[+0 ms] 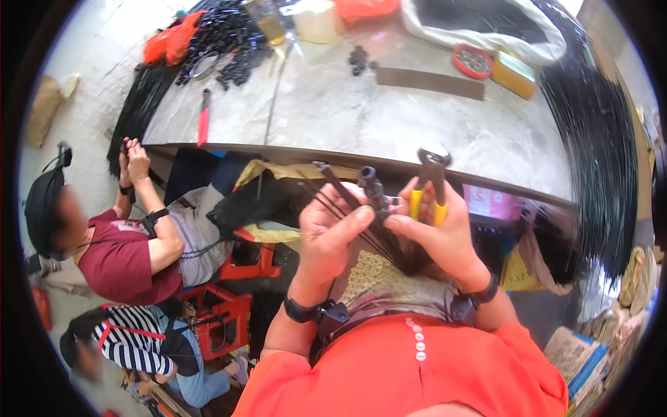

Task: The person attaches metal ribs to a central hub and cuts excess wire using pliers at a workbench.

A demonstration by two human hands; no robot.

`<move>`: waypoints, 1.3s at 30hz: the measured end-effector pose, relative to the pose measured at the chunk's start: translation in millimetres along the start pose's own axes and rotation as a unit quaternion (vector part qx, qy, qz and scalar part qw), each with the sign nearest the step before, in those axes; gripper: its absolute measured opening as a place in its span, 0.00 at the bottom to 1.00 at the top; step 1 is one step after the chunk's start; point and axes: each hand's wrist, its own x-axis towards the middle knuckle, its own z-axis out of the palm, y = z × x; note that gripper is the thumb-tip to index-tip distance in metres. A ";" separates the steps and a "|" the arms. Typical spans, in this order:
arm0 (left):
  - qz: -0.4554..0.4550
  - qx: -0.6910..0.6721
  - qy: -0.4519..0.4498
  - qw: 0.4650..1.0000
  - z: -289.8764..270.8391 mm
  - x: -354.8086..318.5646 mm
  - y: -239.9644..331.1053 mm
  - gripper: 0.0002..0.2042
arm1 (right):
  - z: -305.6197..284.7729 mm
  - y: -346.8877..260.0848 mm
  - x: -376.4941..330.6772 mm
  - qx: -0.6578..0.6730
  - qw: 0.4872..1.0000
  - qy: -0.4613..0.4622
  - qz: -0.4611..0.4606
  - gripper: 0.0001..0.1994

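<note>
My left hand is closed around several thin black rods, which run down toward my lap. A thicker black piece with a pale tip sticks up past its fingers. Between my two hands stands a black tube-shaped fitting; which fingers bear it I cannot tell. My right hand grips end-cutting pincers with yellow handles, jaws pointing up. Its thumb and fingertips come close to the fitting and rods.
Ahead is a grey-topped table with red-handled pliers, small black parts, a dark flat strip, a red dish and a yellow box. Black rods hang at right. Two people sit left by red stools.
</note>
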 end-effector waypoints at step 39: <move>-0.015 -0.049 0.022 0.998 -26.0 23.8 -1.6 0.05 | 13.0 9.2 34.1 -0.027 0.997 -0.026 0.075 0.20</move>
